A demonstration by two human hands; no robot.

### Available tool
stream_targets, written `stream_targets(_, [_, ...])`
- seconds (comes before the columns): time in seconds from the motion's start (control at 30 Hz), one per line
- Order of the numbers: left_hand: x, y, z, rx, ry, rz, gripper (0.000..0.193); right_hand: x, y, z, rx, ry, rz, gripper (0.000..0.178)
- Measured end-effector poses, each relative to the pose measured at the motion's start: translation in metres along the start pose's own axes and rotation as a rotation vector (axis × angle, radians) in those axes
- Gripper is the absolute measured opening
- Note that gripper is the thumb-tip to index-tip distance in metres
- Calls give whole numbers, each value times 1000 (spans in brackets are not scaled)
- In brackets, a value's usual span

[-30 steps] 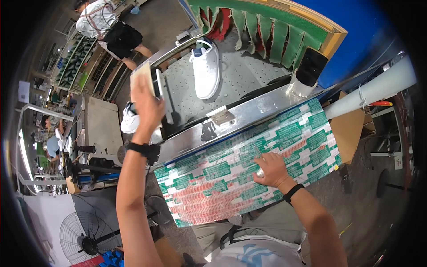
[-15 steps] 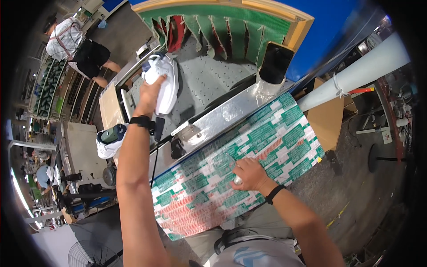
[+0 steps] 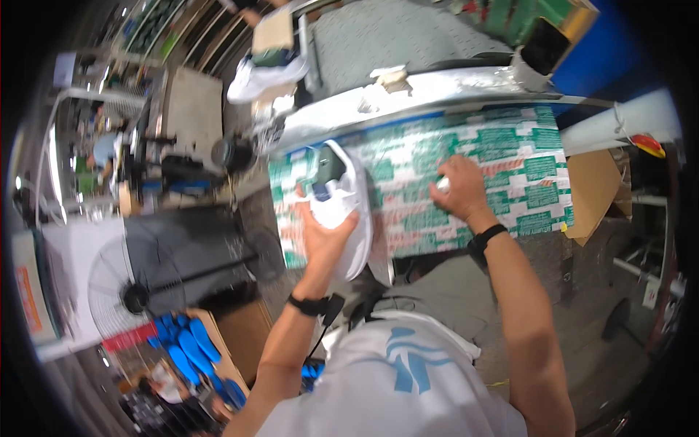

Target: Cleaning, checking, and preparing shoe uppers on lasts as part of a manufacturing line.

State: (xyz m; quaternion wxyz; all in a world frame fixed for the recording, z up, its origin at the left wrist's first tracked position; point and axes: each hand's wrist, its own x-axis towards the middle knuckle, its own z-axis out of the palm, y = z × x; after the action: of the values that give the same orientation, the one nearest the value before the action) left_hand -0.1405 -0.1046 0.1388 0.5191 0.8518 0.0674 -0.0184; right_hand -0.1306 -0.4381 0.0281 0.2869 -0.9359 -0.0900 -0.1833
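White shoe [image 3: 341, 211] is clamped in your left hand [image 3: 320, 237], the thumb on the right of its upper and the other fingers along the left. It is over the left part of the green-and-white patterned tabletop [image 3: 408, 156], its opening turned to the far side, its toe toward you; whether its sole touches the surface, I cannot tell. Your right hand [image 3: 464, 188], well apart to the right above the same tabletop, has its fingers curled closely around a small whitish object [image 3: 443, 184], mostly hidden. Dark bands [image 3: 489, 237] circle both your wrists.

Along the tabletop's far edge runs a shiny metal ledge [image 3: 328, 116], with a grey studded mat [image 3: 393, 36] beyond it. Far left, near the mat, you have a second white shoe [image 3: 266, 81] just beside a tan board [image 3: 274, 33]. Far right, a dark phone [image 3: 545, 45] stands in a pale holder [image 3: 529, 75]. To your left is a round fan [image 3: 135, 297]; nearer lie blue pieces [image 3: 196, 342] beside brown cardboard [image 3: 244, 335].
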Motion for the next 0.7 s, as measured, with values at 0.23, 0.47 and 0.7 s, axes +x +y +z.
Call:
stream_targets(0.23, [-38,-43,-9,-568,-36,-135,132,-8,-12,6,-24,108,43,44])
stream_targets(0.47, [10,-187,-154,-859,248,-611,49,-53,-183,-24,500,-119,229,89])
stream_targets(0.7, [34,-61,-76,-124,-126,161,64,-32,-236,27,-73,-190,-368,103])
